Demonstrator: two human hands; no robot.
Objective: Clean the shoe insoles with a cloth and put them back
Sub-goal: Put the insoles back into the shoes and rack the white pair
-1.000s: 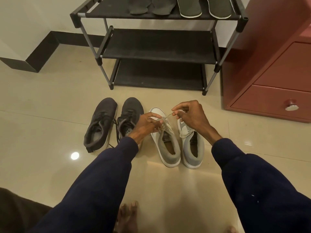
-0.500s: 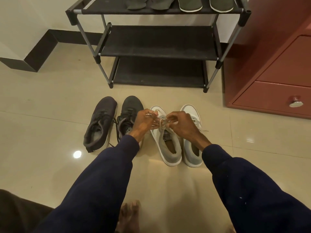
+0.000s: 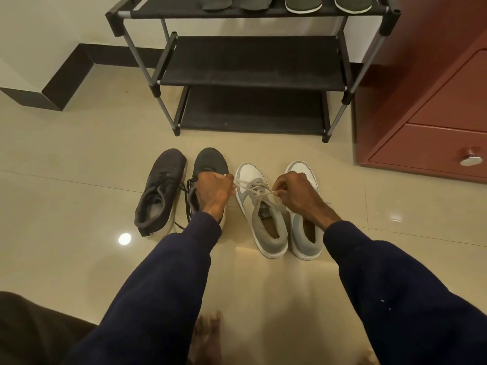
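Your hands stand wider apart than half a second ago, when they met over the lace (image 3: 251, 186); it is now drawn taut between them.

Head view, progress:
- Your left hand (image 3: 213, 191) hovers over the dark shoes (image 3: 160, 191), fingers curled and pinching one lace end.
- Your right hand (image 3: 297, 193) sits above the second white shoe (image 3: 296, 227), thumb and forefinger pinching the other end.
- Both ends run to the white shoe (image 3: 259, 214) between your hands.
- Four insoles (image 3: 303, 3) lie on the top shelf of the rack (image 3: 250, 61), well apart from the shoes on the floor.
- Judgement: removal is done and nothing is back in place. You are at the laces, with refitting ahead for all four.

Head view, limits:
- Insoles are cut off by the top edge, so you cannot tell whether they are wiped.
- No cloth is in view.
- Your left hand covers most of one dark shoe.
- Shoe interiors are dim, and the footbeds are hard to read.
- Whether the lace is being tied or loosened cannot be told.
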